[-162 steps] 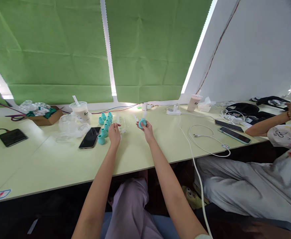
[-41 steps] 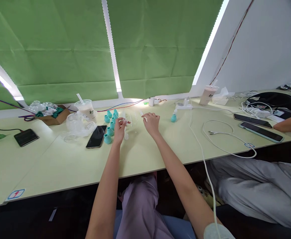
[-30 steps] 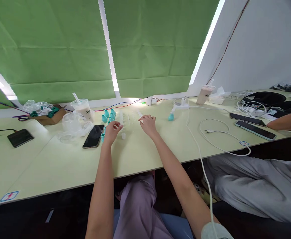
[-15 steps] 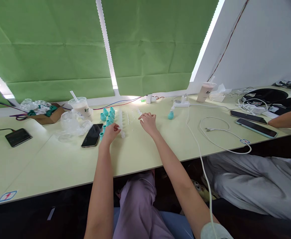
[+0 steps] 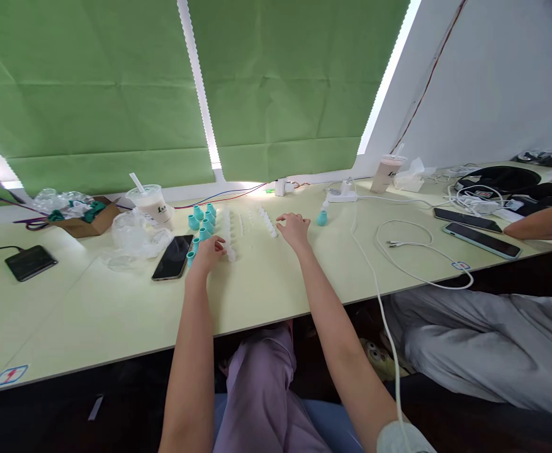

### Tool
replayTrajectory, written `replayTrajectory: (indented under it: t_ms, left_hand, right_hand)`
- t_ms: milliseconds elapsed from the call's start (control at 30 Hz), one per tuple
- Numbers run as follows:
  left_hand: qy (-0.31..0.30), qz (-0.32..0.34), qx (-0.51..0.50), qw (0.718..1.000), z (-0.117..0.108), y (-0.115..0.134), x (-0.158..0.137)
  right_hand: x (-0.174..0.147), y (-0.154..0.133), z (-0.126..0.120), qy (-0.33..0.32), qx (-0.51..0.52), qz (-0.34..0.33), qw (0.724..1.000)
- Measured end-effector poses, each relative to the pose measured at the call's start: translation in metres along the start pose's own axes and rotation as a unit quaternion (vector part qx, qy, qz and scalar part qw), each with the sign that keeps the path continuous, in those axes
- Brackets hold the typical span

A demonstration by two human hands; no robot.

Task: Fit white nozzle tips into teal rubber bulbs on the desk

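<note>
My left hand [image 5: 209,253] rests low over the table, fingers curled at the near end of a row of translucent white pieces [image 5: 227,228]. Whatever those fingers hold, if anything, is hidden. Small turquoise bottle-shaped pieces [image 5: 204,233] with open necks stand in rows just left of it. My right hand [image 5: 295,230] hovers with bent, parted fingers beside a slanting row of small white pieces [image 5: 267,222]; nothing shows in it. Thin clear parts [image 5: 241,224] lie between the hands. Farther right stands one turquoise bottle with a white top [image 5: 321,218].
A phone [image 5: 172,257], a plastic bag [image 5: 131,236] and a drink cup [image 5: 151,204] are on the left, beside a cardboard box [image 5: 89,220]. A white cable [image 5: 372,264] crosses the table on the right, near a power strip [image 5: 342,196]. Another person's forearm [image 5: 542,220] rests at far right.
My right hand has moved right, away from the slanting row of white pieces, which now shows more fully. My left hand stays at the translucent row, its fingers slightly shifted.
</note>
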State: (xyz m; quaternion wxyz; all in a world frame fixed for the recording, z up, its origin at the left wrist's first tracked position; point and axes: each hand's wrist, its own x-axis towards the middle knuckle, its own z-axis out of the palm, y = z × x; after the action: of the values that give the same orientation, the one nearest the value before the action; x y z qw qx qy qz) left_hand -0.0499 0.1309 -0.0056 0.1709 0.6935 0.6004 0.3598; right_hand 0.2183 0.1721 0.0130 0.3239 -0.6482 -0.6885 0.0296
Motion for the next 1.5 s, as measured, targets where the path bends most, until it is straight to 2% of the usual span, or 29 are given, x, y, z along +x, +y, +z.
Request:
replayTrajectory:
  t_ms: [133,233,300,367,400,467,533,567,667,800,867,900,1033,1133,1200,1300,1400,1500]
  left_hand:
    - [0.012,-0.008,-0.004,1.0,-0.01,0.003,-0.002]
    - [0.049,0.023,-0.023,0.998,-0.017,0.014,-0.005]
    - [0.07,0.052,-0.038,0.995,-0.018,0.024,-0.006]
    - [0.095,0.082,-0.049,0.991,-0.015,0.035,-0.007]
    - [0.108,0.098,-0.051,0.988,-0.013,0.04,-0.007]
    - [0.122,0.123,-0.055,0.983,-0.005,0.049,-0.006]
    - [0.112,0.14,-0.066,0.982,0.003,0.056,-0.005]
    - [0.106,0.147,-0.074,0.981,0.007,0.058,-0.004]
    - [0.118,0.152,-0.105,0.976,0.016,0.062,-0.002]
    - [0.155,0.124,-0.149,0.969,0.02,0.066,-0.002]
    - [0.155,0.107,-0.168,0.968,0.02,0.068,-0.001]
    - [0.157,0.097,-0.178,0.967,0.02,0.068,-0.001]
    - [0.194,0.047,-0.251,0.947,0.018,0.059,0.004]
    - [0.227,0.029,-0.299,0.926,0.014,0.047,0.009]
    - [0.25,0.017,-0.3,0.921,0.011,0.04,0.012]
    - [0.267,0.001,-0.283,0.921,0.01,0.035,0.015]
    - [0.258,-0.002,-0.275,0.926,0.011,0.034,0.015]
    - [0.247,0.006,-0.27,0.931,0.012,0.036,0.014]
  right_hand:
    - [-0.001,0.001,0.009,-0.054,-0.013,-0.008,0.998]
    - [-0.002,0.002,0.012,-0.061,-0.013,-0.018,0.998]
    - [-0.001,0.002,0.009,-0.047,0.036,-0.006,0.998]
    - [0.001,-0.003,0.003,-0.041,0.158,0.017,0.986]
    - [0.001,-0.007,0.0,-0.048,0.242,0.027,0.969]
    - [0.0,-0.019,-0.005,-0.083,0.407,0.036,0.909]
    - [-0.005,-0.033,-0.004,-0.127,0.507,0.038,0.852]
    - [-0.009,-0.04,-0.002,-0.148,0.531,0.042,0.833]
    - [-0.02,-0.056,0.011,-0.198,0.56,0.066,0.802]
    - [-0.026,-0.06,0.027,-0.238,0.571,0.065,0.783]
    - [-0.022,-0.058,0.03,-0.237,0.558,0.05,0.793]
    - [-0.017,-0.055,0.031,-0.219,0.541,0.046,0.811]
    - [0.01,-0.045,0.033,-0.082,0.382,0.032,0.92]
    - [0.029,-0.044,0.036,-0.066,0.244,-0.038,0.967]
    - [0.035,-0.049,0.04,-0.093,0.151,-0.101,0.979]
    - [0.035,-0.061,0.053,-0.122,0.01,-0.176,0.977]
    - [0.031,-0.069,0.067,-0.128,-0.054,-0.195,0.971]
    - [0.026,-0.071,0.075,-0.124,-0.043,-0.183,0.974]
